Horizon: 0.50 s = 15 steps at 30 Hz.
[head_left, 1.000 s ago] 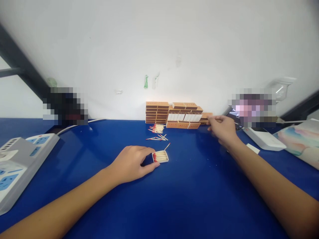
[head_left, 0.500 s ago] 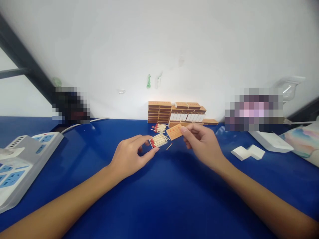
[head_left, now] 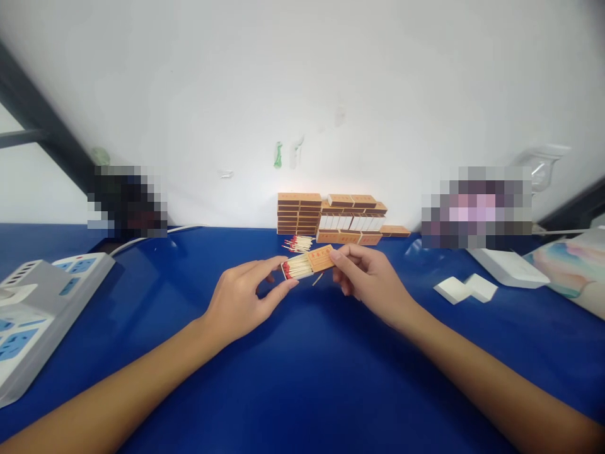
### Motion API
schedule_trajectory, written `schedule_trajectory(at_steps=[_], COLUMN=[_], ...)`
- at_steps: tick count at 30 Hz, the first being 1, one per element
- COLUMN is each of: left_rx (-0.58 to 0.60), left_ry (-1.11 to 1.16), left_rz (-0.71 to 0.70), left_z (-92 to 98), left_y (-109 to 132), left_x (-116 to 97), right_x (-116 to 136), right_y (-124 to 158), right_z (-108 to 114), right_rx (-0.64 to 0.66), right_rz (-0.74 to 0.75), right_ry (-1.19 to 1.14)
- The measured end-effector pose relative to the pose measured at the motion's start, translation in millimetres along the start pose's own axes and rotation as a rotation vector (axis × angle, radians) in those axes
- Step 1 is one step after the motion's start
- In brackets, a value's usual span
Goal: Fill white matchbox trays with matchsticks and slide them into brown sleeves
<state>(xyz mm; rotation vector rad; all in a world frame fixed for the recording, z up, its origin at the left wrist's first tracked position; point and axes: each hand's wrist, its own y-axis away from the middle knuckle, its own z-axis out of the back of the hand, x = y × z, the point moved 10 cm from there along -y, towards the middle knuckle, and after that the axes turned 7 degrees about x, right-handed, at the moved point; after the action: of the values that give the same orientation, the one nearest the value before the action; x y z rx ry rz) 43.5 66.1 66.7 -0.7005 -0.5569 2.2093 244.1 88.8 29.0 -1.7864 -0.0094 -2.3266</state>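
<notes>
Between thumb and fingers, my left hand (head_left: pixel 243 291) grips a white matchbox tray (head_left: pixel 299 273) filled with red-tipped matches, heads toward the left. My right hand (head_left: pixel 366 271) pinches an orange matchbox sleeve (head_left: pixel 321 258) with red print. The tray's right end is inside the sleeve, and its left part sticks out with the matches showing. Just below the sleeve, a single match (head_left: pixel 317 279) lies on the blue table. Behind the tray is a small heap of loose matches (head_left: pixel 299 243).
Stacked matchboxes (head_left: pixel 299 214) stand against the white wall, some showing white sides. Two small white pieces (head_left: pixel 454 289) and a flat white box (head_left: pixel 508 268) lie to the right. A power strip (head_left: pixel 51 328) sits at the left, with a white cable (head_left: pixel 151 236) behind.
The sleeve in my right hand has moved left and down onto the end of the tray. Half a second ago the two were apart. The view has shifted slightly.
</notes>
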Motion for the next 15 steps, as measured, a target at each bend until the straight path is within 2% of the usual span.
schedule_trajectory(at_steps=[10, 15], left_rx=[0.007, 0.057], left_ry=[0.022, 0.059], left_rz=[-0.007, -0.043], left_z=[-0.5, -6.4], left_y=[-1, -1], left_x=[3, 1], right_x=[5, 6], right_y=[1, 5], right_z=[-8, -26], right_rx=[0.075, 0.227], right_rz=[0.028, 0.021], right_ry=[-0.061, -0.058])
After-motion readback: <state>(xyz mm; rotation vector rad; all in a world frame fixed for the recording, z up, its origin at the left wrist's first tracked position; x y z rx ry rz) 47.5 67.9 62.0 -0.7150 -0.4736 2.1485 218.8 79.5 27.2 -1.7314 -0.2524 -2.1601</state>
